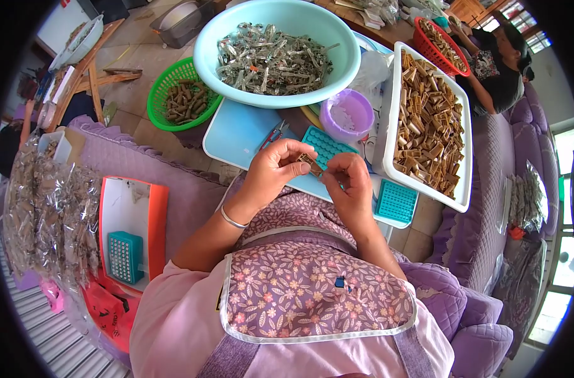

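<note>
I see left hand (273, 169) pinching small brown-gold casing (307, 160) | between hands, near teal grid tray (326, 146) | right hand's (350, 189) grip: I cannot tell | loosened pinch may drop it, I judge.

Bright daylight | right-side windows (550, 320) blown out | fisheye rim black, edges bent | clear bags (47, 217) glinting

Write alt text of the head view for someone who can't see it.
A person's left hand holds a small golden-brown piece, the right hand close beside it, before a light-blue tabletop. Beyond stands a large, round, pale-blue basin of clear scraps; at right, a white rectangular tray heaped with golden-brown pieces.
</note>
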{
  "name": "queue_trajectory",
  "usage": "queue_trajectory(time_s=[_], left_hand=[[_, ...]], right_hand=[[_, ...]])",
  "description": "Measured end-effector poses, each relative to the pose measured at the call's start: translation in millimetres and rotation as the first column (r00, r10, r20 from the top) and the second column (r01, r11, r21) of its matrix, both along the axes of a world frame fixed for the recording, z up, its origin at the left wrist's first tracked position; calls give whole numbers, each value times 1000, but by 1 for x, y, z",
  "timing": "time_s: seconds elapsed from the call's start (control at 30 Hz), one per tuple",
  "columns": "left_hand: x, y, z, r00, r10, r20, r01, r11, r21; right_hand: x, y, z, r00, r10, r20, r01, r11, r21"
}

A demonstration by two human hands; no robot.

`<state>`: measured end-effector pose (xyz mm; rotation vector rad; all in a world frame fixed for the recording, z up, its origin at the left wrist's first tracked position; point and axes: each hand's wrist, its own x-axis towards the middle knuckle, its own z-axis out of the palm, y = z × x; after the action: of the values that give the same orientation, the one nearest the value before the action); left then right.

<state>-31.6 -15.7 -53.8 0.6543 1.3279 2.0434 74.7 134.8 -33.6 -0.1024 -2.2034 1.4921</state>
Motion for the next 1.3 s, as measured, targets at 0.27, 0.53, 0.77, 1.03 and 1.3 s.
queue_trajectory(time_s=[0.27, 0.53, 0.77, 1.03, 1.3], left_hand=[[-1, 1, -6, 996, 16, 85, -17, 1000, 12], [-1, -1, -3, 998, 21, 61, -21, 1000, 5], [-1, -2, -10, 995, 54, -78, -58, 997, -55], [6, -3, -16, 978, 51, 201, -45, 998, -34], [4, -1, -41, 905, 80, 418, -108, 993, 44]], right_hand=[[-2, -6, -4, 1000, 14, -21, -11, 990, 137], [-2, -10, -14, 997, -73, -40, 72, 997, -4], [-2, -10, -18, 1000, -2, 1, 2, 993, -115], [2, -16, -34, 988, 95, 120, -90, 995, -50], [7, 8, -28, 988, -155, -7, 153, 972, 176]])
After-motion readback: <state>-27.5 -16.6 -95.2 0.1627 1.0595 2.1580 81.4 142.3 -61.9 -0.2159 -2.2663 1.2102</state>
